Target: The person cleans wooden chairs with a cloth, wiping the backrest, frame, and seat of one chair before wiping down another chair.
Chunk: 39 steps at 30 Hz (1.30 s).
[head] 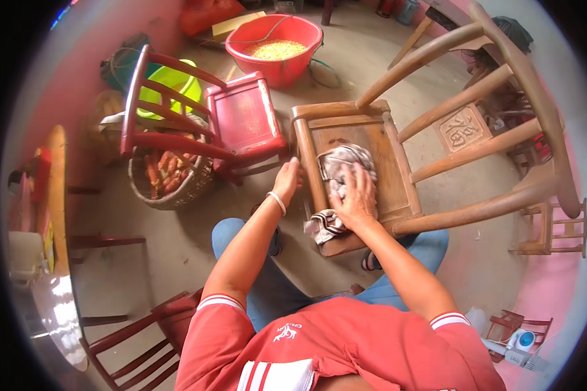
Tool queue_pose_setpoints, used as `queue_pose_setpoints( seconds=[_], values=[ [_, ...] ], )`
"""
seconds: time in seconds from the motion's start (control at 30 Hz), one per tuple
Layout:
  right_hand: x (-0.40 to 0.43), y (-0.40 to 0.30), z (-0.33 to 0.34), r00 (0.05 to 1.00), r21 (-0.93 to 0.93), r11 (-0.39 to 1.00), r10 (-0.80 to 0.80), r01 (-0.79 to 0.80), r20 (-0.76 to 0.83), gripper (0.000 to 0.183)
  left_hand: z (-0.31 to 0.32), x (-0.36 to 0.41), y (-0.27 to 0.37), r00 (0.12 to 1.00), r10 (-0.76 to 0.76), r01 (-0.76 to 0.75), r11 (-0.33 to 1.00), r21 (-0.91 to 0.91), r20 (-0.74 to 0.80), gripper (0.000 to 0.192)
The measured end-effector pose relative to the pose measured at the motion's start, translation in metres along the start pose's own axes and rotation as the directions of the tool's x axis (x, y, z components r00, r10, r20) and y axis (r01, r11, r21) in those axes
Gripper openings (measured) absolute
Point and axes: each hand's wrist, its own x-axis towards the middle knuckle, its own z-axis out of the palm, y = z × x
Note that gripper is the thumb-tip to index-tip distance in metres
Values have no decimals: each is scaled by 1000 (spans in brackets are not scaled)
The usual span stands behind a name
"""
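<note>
A wooden chair (396,161) with a brown frame and a carved back panel (462,128) stands before me, its seat (386,141) towards my knees. On that seat my right hand (356,193) presses a crumpled, striped cloth (345,159), fingers spread over it. One end of the cloth hangs near the seat's front corner. My left hand (289,180), with a white bangle (277,203) at the wrist, is beside the seat's left rail, fingers loosely bent and nothing seen in them. Whether it touches the rail is hard to tell.
Left of the wooden chair stands a red chair (242,115). Beneath its back sits a woven basket (171,193) of corn cobs. Behind are a lime-green tub (191,88) and a red tub (274,68) holding yellow kernels. Another red chair (142,337) is at lower left.
</note>
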Motion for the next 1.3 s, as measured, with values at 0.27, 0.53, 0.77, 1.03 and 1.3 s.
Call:
queue_pose_setpoints(
  seconds=[0.27, 0.53, 0.77, 1.03, 1.3],
  values=[
    [150, 26, 42, 932, -76, 933, -358, 353, -63, 74, 79, -8, 55, 957, -218, 235, 969, 75, -189, 81],
    [184, 68, 36, 964, -182, 953, -257, 242, -66, 69, 45, 12, 34, 989, -105, 104, 994, -9, -104, 76],
    [95, 87, -24, 924, -493, 839, 348, -230, 159, 62, 58, 3, 47, 984, 118, -63, 932, 357, -134, 76],
    [119, 55, -107, 934, -248, 926, 325, -284, 146, 36, 44, -14, 65, 992, 120, -75, 835, 545, -48, 79],
    [211, 173, -8, 992, -575, 813, 128, -96, 14, 25, 54, -11, 67, 988, 154, -131, 845, 518, -2, 79]
  ],
)
